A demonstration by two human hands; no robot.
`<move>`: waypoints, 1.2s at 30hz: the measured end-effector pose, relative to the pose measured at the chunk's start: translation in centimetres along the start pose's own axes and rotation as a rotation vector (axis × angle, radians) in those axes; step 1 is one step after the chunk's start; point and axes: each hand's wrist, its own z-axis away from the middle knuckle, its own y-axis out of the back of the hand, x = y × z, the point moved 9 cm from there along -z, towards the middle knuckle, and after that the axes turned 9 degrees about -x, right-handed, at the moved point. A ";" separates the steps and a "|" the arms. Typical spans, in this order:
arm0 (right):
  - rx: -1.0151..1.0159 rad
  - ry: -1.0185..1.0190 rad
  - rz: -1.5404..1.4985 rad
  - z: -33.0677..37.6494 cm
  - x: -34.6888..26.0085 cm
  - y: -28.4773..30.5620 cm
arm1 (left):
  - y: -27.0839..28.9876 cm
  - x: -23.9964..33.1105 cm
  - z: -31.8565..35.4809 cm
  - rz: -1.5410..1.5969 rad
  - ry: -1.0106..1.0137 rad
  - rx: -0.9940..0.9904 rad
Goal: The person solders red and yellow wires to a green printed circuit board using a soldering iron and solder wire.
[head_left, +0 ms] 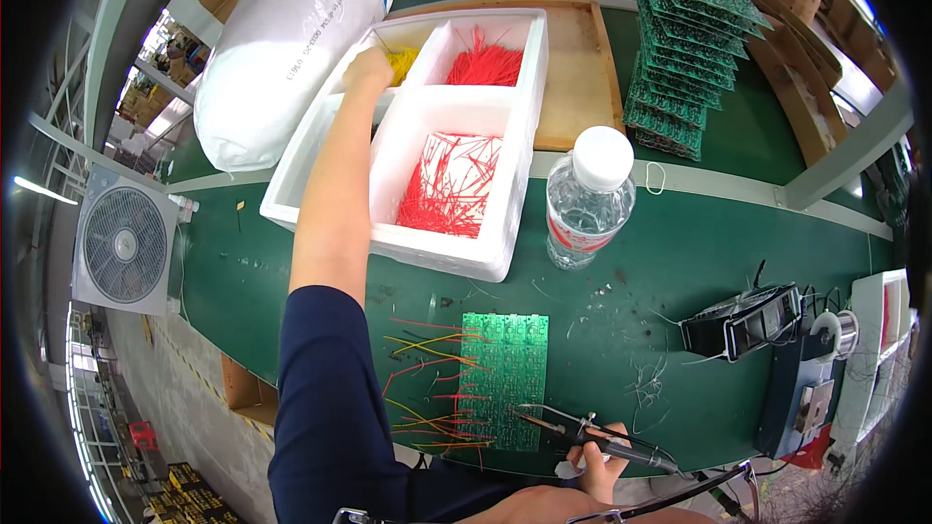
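Note:
My left hand [369, 71] reaches into the far left compartment of a white foam box [527, 136], beside yellow wires [401, 64]. Its fingers look curled together; what they hold, if anything, is too small to make out. Red wires [485, 64] fill the far right compartment, and more lie in the larger near one. My right hand [604, 466] grips a soldering iron [621, 448] fitted with a thin metal feed tube. The iron's tip points at a green circuit board [515, 369], close to its right edge. Red and yellow wires stick out from the board's left side.
A clear bottle with white cap [590, 199] stands right of the foam box. Stacked circuit boards [684, 58] rise at the far right. A black stand [743, 320] and a solder spool [835, 335] sit right. A white sack [296, 49] lies far left, a fan [124, 245] left.

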 end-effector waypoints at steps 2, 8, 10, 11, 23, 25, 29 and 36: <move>0.006 -0.014 -0.057 -0.1 -0.2 -0.3 | 1.2 -0.3 0.3 0.025 -0.029 0.064; -0.023 0.043 -0.043 0.5 -0.3 -0.3 | 3.7 -3.9 -0.5 0.172 -0.105 0.141; -0.008 0.051 -0.052 0.5 -0.2 -0.2 | 5.8 -4.1 2.1 0.279 -0.199 0.154; 0.011 0.055 -0.064 0.7 0.0 0.0 | 6.9 -4.3 3.6 0.381 -0.294 0.162; -0.016 0.199 -0.031 0.4 -0.7 -0.2 | -0.8 -7.3 37.1 1.264 -0.629 -0.439; -0.050 0.206 -0.048 0.4 -0.4 -0.2 | -5.3 -7.3 40.5 1.364 -0.594 -0.539; -0.033 0.173 -0.087 0.4 -0.4 -0.5 | -8.3 -8.2 42.9 1.559 -0.570 -0.530; -0.009 0.205 -0.084 0.6 -0.8 -0.2 | -10.9 -8.8 43.6 1.731 -0.403 -0.517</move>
